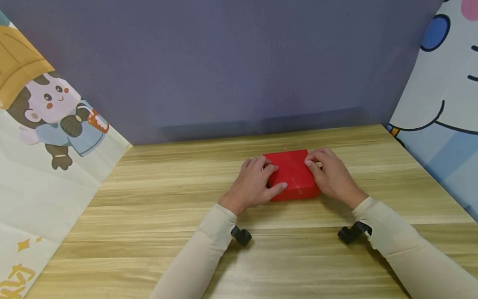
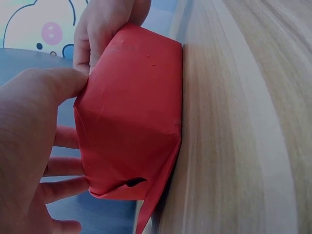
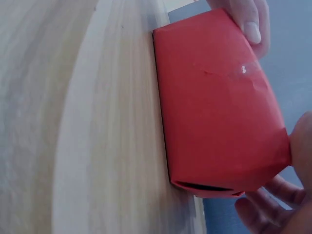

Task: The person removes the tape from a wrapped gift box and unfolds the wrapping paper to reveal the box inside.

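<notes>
Red-wrapped box (image 1: 293, 174) sits on the surface (image 1: 168, 232), between the hands. Left hand (image 1: 255, 179) — fingers loosely spread against its own end, thumb on the near top edge. Right hand (image 1: 333, 176) seems to pinch the paper (image 1: 300, 156) at the opposite end. Flap (image 2: 155, 195) loose by the left; gap (image 3: 204, 186) by the right. Probably folding end wrap — next move calls for tucking and pressing it flat.
</notes>
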### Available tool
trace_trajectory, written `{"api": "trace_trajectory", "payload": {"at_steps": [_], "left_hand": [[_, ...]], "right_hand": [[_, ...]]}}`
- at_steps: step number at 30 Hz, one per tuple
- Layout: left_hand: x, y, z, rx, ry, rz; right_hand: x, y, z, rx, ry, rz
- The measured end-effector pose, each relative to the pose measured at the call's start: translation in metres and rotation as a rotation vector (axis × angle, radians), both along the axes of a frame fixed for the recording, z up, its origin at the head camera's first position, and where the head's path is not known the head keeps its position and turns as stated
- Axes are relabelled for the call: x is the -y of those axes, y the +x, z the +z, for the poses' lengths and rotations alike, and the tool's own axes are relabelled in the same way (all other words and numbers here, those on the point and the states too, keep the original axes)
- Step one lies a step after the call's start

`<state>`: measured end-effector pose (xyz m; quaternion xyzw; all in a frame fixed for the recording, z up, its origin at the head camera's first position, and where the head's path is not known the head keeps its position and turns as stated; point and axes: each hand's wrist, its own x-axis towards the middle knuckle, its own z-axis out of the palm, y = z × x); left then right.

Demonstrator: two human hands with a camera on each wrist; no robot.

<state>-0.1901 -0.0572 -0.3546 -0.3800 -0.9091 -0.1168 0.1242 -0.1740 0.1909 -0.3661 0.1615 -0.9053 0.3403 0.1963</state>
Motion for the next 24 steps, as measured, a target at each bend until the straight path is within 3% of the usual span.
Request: {"api": "trace_trajectory", "payload": {"at_steps": [16,24], "left_hand": [[0.0017,-0.0016,-0.0055,0.087,0.054,0.009],[0.0013,-0.0019,-0.0055,0.079,0.053,-0.002]], "right_hand": [[-0.0090,-0.0041,-0.0083,0.076,-0.135,-0.036],[-0.0092,-0.0030,-0.0051,0.116,-0.066,0.027]]}}
